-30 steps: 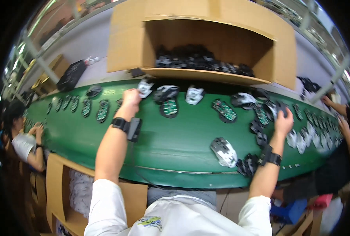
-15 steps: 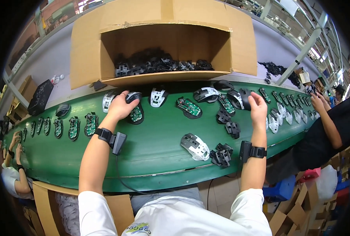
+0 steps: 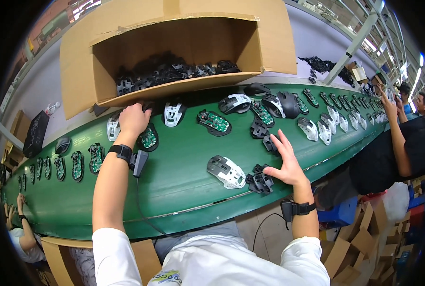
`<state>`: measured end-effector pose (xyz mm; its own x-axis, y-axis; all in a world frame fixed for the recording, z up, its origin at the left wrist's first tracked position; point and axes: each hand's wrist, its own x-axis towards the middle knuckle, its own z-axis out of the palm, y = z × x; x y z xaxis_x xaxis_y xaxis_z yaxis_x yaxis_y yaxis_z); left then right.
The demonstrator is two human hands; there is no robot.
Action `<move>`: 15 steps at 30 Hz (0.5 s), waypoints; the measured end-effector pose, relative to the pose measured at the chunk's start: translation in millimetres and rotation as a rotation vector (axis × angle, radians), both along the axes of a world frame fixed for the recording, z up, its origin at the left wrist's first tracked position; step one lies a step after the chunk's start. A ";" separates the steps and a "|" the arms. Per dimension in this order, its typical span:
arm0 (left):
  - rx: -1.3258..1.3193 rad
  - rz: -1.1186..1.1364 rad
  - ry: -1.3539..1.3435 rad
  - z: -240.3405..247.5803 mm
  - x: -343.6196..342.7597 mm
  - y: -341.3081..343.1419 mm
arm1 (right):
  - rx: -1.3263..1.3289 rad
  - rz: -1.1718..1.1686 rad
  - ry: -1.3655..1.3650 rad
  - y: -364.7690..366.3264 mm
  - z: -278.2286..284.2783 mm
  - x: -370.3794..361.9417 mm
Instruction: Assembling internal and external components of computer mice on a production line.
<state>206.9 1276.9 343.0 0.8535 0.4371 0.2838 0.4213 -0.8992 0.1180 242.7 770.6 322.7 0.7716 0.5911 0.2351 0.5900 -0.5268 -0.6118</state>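
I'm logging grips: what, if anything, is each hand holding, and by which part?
The right hand holds nothing; it is spread open near the black plastic parts. For the left hand, I cannot tell: it hides any hold.

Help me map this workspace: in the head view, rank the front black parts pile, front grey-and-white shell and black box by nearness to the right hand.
1. Front black parts pile: just left of the right hand.
2. Front grey-and-white shell: left of that pile.
3. Black box: far left.
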 end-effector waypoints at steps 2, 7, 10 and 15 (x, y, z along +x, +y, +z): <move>-0.011 -0.001 0.074 2.3 5.8 1.9 | -0.062 -0.015 -0.080 8.8 -1.2 5.0; 0.085 0.007 0.243 22.3 6.4 -30.2 | -0.128 -0.032 -0.096 11.9 -5.6 19.8; 0.201 -0.254 -0.131 20.9 -13.9 -67.5 | -0.131 0.088 -0.183 17.0 -11.2 23.4; -0.161 -0.964 -0.178 27.4 -52.6 -175.4 | -0.123 0.196 -0.152 37.6 -7.3 9.9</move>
<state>154.3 1101.5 370.4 0.8147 -0.3771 0.4406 -0.5176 -0.8154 0.2592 252.6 808.1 315.4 0.6006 0.7571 0.2571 0.7684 -0.4578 -0.4471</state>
